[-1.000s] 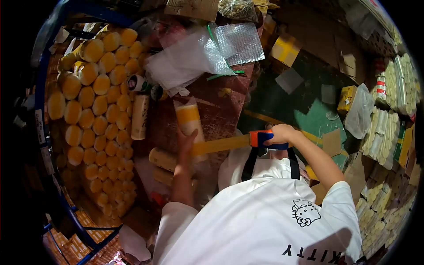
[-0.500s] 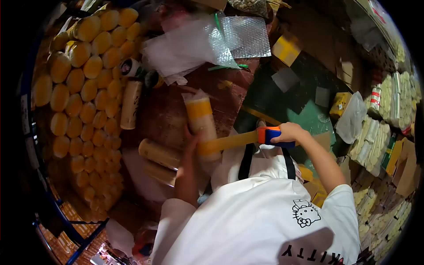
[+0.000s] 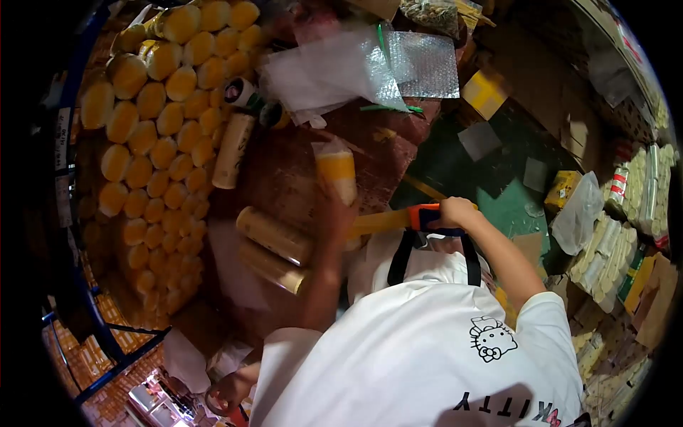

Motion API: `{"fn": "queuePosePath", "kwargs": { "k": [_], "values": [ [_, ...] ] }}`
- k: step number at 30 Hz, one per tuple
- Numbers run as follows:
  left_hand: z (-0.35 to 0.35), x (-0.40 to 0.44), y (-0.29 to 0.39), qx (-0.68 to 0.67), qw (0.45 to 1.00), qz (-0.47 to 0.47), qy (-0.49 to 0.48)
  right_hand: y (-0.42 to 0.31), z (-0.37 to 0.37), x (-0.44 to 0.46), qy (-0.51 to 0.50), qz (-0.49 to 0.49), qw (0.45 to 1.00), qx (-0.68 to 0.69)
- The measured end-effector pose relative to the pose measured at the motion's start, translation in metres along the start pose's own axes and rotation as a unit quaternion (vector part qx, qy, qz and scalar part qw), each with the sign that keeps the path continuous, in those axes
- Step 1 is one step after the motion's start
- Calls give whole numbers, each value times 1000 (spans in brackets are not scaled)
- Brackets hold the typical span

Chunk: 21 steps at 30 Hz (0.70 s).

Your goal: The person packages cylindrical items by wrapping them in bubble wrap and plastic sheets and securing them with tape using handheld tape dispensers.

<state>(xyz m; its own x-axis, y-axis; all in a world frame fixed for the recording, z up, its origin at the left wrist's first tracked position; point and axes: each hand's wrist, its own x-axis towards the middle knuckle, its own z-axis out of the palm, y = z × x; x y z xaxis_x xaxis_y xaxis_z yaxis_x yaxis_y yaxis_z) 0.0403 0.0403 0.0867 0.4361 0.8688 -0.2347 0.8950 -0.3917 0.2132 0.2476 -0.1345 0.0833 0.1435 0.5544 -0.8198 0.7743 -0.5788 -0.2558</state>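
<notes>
Our right hand (image 3: 457, 211) clenches the tape dispenser (image 3: 415, 217); our left hand (image 3: 339, 215), blurred, meets the wrapped cylinder (image 3: 337, 171) over the table (image 3: 284, 181), its grip unclear — tape (image 3: 382, 223) is best pulled taut, square and wrinkle-free.

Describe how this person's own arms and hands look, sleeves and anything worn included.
Both arms come out of short, loose white sleeves that end above the elbow, on a white shirt with a black line-drawn cartoon cat and black lettering. The right hand wears no glove, and no watch shows on its wrist. The left hand looks gloveless too, but blur hides any finer detail.
</notes>
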Motion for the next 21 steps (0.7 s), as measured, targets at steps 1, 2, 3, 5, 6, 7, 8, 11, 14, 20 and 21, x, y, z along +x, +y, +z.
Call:
{"fn": "queuePosePath", "kwargs": {
  "k": [1,2,3,5,6,7,8,11,14,20,21],
  "values": [
    [-5,0,7,-29,999,-19,1,1,0,-1,0,5,1000,15],
    [-6,1,12,-58,998,-38,0,3,-2,-1,3,8,1000,17],
    [-1,2,7,-59,998,-33,-2,2,-3,-4,-7,7,1000,27],
    [17,10,-20,-233,972,-4,29,1,-2,-6,-18,8,999,39],
    [24,15,-36,-232,972,-1,29,-1,1,-4,-17,-12,998,56],
    [29,19,-55,-358,933,-40,-24,-3,3,-3,-17,-32,997,72],
    [31,23,-71,-476,872,-80,-76,-10,0,-5,-18,-32,997,73],
    [22,35,-105,-395,908,-103,-97,-35,-3,3,-81,-90,991,58],
    [2,28,-106,-389,918,-50,-66,-48,-7,-1,-53,-100,992,63],
    [14,11,-79,-96,991,-21,90,-54,7,6,29,-114,989,85],
    [12,7,-69,-96,991,-23,93,-55,10,7,30,-116,989,83]
  ]
}}
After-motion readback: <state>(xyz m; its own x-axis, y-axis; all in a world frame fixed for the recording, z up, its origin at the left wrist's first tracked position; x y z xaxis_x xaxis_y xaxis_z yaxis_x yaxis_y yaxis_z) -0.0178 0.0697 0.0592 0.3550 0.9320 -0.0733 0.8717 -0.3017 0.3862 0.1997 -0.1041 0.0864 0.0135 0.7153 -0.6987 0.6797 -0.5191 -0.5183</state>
